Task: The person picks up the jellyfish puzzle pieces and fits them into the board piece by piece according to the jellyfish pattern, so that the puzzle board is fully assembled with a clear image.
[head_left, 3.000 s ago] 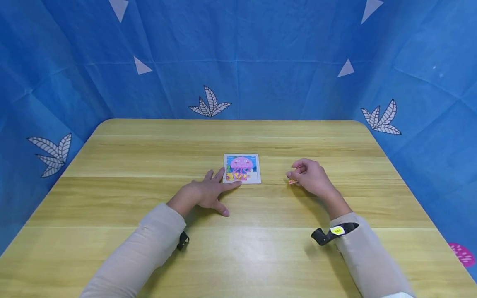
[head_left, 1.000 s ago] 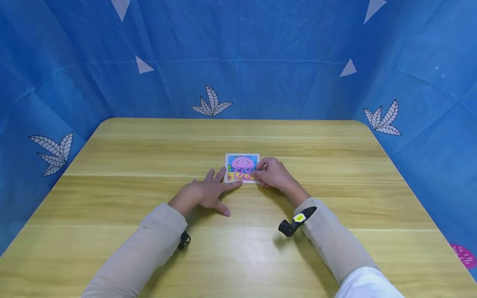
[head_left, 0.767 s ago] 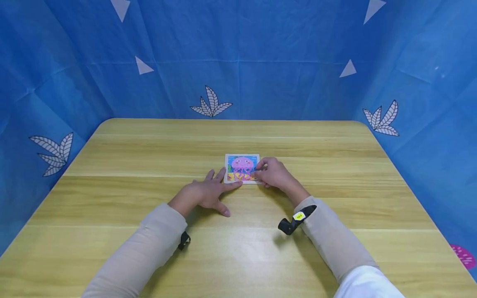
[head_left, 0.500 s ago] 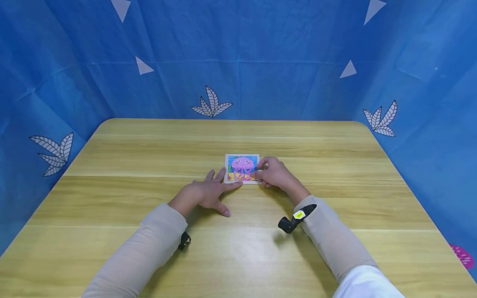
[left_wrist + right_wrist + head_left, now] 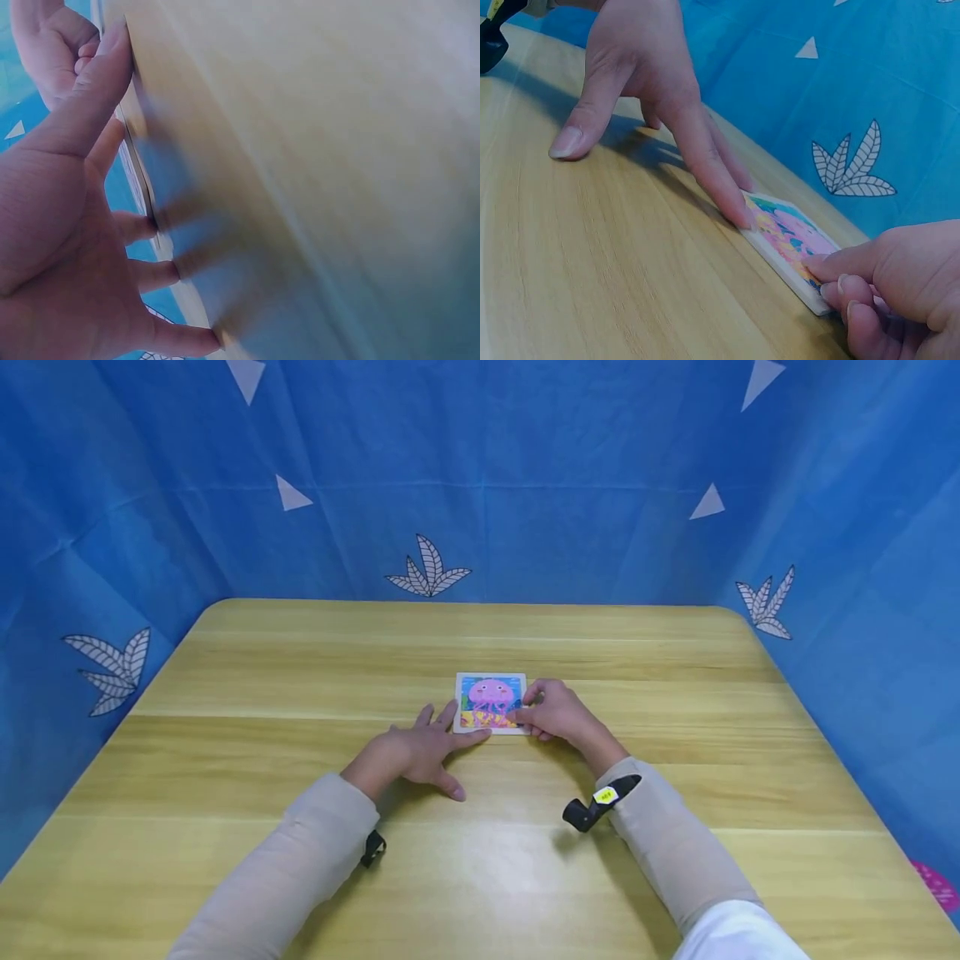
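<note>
A small square jigsaw puzzle (image 5: 491,692) with a pink jellyfish picture and pale frame lies flat on the wooden table. My left hand (image 5: 416,752) spreads its fingers along the frame's left and lower edges, thumb apart on the tabletop. At the lower right corner, my right hand (image 5: 558,714) has its thumb on a puzzle piece (image 5: 814,284), with the other fingers curled beside the frame's right edge. Thumb and fingers hide most of that piece. The left wrist view shows the left fingertips touching the frame and table, with the curled right hand behind.
The pale wooden table (image 5: 480,860) extends on every side of the puzzle. Behind it hangs a blue cloth (image 5: 555,485) with white triangles and leaf prints. Dark wrist-camera mounts sit on both sleeves; the right one (image 5: 581,814) juts out above the tabletop.
Since three seconds ago, my right hand has brought a piece leftward to the puzzle's bare lower right corner, where picture now shows. Over the last second it stays there. The left hand keeps its place.
</note>
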The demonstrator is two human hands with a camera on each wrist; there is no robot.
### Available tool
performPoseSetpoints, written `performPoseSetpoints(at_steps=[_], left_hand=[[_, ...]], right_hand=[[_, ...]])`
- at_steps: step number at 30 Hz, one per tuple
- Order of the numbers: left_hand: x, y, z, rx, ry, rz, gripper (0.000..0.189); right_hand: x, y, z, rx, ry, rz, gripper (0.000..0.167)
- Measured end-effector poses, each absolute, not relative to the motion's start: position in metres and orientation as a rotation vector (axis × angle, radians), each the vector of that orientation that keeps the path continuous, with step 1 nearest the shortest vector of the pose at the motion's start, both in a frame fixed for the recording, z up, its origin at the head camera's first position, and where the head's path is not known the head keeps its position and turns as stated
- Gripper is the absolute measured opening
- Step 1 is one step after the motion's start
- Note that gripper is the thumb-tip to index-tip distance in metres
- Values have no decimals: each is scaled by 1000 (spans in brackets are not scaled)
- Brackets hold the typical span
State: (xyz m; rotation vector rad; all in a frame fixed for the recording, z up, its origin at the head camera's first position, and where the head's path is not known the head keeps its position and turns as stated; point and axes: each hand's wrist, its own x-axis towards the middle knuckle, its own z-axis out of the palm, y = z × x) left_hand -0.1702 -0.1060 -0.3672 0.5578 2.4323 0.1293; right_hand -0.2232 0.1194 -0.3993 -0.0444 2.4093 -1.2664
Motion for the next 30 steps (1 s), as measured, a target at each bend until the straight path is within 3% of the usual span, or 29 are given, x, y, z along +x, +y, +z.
performPoseSetpoints(at_steps=[20,30], left_hand=[[-181,-100,-370,590,2438,140,89],[-176,-103,-378,613,2450,172,87]], right_hand=[[-232,128,-398,-62,2480,-1141,32],[-220,141,-411,-55,2559,-1193,30]])
